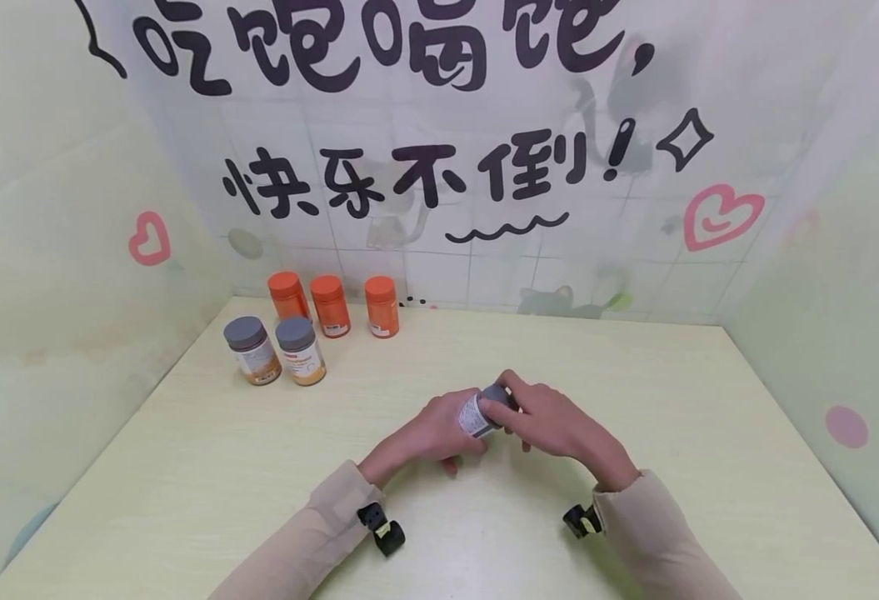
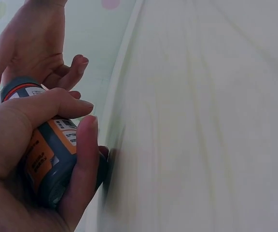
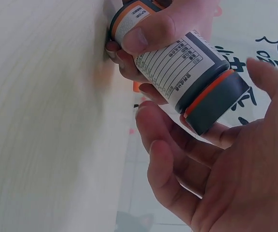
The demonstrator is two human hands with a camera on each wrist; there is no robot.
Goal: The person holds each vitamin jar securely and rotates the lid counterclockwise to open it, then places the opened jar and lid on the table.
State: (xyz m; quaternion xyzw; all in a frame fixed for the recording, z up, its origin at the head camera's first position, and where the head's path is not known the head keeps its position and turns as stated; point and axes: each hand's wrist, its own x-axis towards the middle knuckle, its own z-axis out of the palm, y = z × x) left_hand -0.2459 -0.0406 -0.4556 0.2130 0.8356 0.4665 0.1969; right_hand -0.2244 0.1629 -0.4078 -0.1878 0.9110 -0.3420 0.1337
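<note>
Left hand (image 1: 439, 429) grips jar (image 3: 177, 67), seemingly steadying it | lid (image 3: 218, 104) left exposed | right hand (image 1: 555, 421) beside it, fingers loose

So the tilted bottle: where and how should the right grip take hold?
Probably round the side of its lid, coming from the person's right: the bottle leans with that round lid toward the right grip, while the left grip wraps it below the lid.
</note>
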